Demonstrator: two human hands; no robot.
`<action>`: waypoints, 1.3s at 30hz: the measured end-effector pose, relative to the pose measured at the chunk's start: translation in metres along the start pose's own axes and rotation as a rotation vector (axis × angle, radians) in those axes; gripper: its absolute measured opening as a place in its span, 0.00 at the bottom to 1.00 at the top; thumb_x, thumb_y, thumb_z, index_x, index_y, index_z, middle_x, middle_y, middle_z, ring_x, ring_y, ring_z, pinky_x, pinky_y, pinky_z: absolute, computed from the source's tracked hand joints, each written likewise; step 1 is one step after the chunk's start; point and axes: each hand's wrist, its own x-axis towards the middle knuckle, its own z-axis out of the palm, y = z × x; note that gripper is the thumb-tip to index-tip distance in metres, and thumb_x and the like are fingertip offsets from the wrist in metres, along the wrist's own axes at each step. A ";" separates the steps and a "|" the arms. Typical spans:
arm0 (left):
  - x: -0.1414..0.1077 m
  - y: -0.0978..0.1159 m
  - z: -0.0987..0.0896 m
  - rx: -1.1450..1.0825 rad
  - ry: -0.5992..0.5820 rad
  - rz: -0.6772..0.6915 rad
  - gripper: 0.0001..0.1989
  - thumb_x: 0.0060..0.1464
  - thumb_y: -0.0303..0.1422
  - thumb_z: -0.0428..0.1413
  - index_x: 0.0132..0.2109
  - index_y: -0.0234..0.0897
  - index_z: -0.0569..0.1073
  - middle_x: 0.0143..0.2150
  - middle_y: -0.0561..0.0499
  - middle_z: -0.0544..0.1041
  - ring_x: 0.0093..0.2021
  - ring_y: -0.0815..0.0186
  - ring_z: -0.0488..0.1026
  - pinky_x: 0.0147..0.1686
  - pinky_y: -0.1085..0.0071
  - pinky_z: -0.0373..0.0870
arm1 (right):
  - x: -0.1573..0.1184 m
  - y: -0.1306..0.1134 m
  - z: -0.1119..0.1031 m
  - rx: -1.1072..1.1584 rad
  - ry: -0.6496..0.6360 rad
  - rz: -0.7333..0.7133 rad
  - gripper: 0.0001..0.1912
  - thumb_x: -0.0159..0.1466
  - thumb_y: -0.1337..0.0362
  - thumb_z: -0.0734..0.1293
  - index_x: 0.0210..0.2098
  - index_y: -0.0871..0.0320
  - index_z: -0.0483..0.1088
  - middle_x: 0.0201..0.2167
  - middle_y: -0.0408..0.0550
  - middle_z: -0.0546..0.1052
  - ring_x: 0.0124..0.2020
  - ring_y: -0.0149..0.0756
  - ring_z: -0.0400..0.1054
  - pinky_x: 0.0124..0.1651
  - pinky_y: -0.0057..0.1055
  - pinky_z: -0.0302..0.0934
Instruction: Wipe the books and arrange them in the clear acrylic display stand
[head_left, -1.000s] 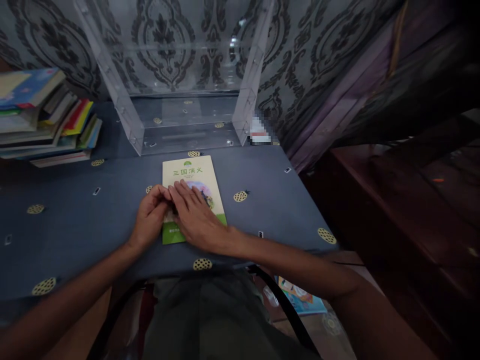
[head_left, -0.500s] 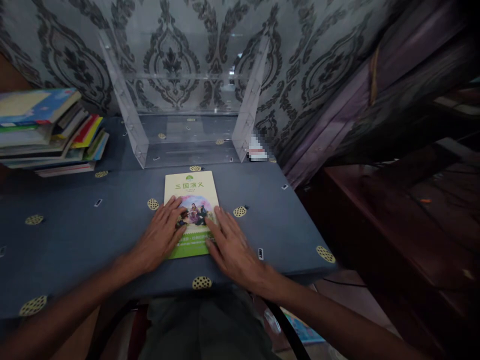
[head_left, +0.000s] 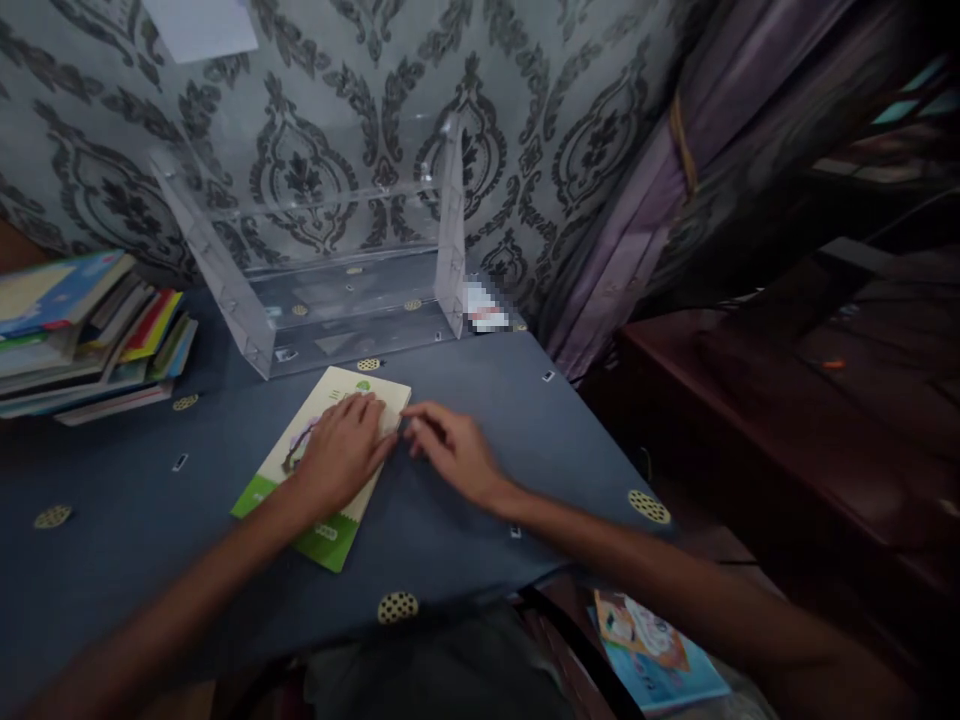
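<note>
A paperback book [head_left: 379,392] with a cream and green cover lies tilted on the cloth-covered table, its top leaning to the right. My left hand [head_left: 341,450] rests flat over the middle of the cover, fingers stretched out, hiding most of the picture and part of the title. Beside the book's upper right edge is my right hand [head_left: 454,455]. Its index finger reaches to that edge while the other fingers are bent and apart from one another. I see nothing held in it.
Behind the book stands a clear plastic rack [head_left: 255,345] against the patterned wall. A stack of books [head_left: 82,340] sits at the left. Dark red furniture [head_left: 712,400] is at the right, and a colourful book [head_left: 660,655] lies below the table's front edge.
The book has turned clockwise, its lower end now further left. My left hand has slid further over the cover. My right hand has left the cover for the upper right edge.
</note>
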 end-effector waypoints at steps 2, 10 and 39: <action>0.011 0.016 0.001 0.085 -0.039 -0.048 0.17 0.64 0.38 0.52 0.54 0.31 0.68 0.56 0.31 0.74 0.58 0.43 0.70 0.52 0.46 0.70 | 0.028 0.017 -0.010 0.040 0.102 0.049 0.13 0.69 0.67 0.58 0.48 0.58 0.72 0.34 0.46 0.79 0.31 0.33 0.75 0.36 0.30 0.69; 0.031 0.026 0.000 0.272 -0.055 -0.086 0.13 0.63 0.33 0.51 0.52 0.33 0.68 0.49 0.35 0.76 0.51 0.47 0.75 0.40 0.56 0.76 | 0.076 0.048 -0.017 0.072 0.165 0.089 0.14 0.71 0.68 0.55 0.51 0.59 0.69 0.38 0.49 0.79 0.34 0.34 0.77 0.35 0.30 0.70; 0.045 0.031 -0.032 0.255 -0.410 -0.164 0.12 0.69 0.32 0.41 0.50 0.34 0.68 0.43 0.42 0.80 0.41 0.51 0.80 0.35 0.62 0.70 | 0.066 0.056 -0.021 0.278 0.093 0.020 0.10 0.73 0.64 0.57 0.49 0.56 0.66 0.42 0.50 0.77 0.39 0.34 0.78 0.27 0.23 0.69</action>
